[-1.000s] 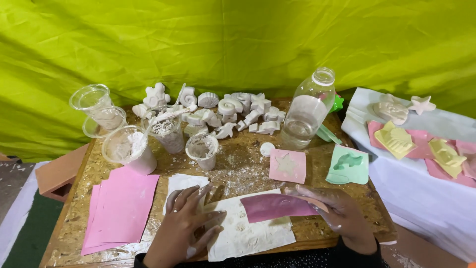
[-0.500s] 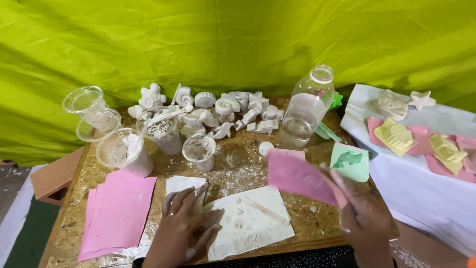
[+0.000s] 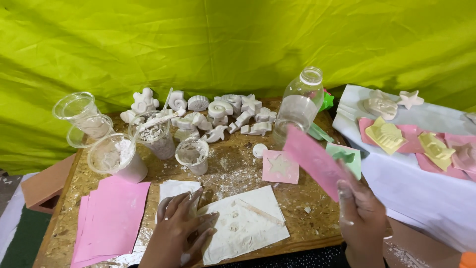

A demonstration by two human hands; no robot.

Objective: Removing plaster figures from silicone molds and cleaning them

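Chipboard table [image 3: 307, 218] is carrying everything, dusted with white powder. White paper [image 3: 243, 226] is lying at 6 o'clock; left hand [image 3: 181, 231] is pressing flat on its left edge, fingers spread, gripping nothing. Right hand [image 3: 362, 213] at 4 o'clock is pinching a pink sheet [image 3: 312, 159], lifting it tilted above the table.

Two bare hands, no gloves, rings or watch: the left hand [image 3: 179, 229] and the right hand [image 3: 361, 218] are both dusted with white powder, thickest along the fingertips and knuckles. No sleeves show at the wrists; dark speckled clothing fills the lower edge.
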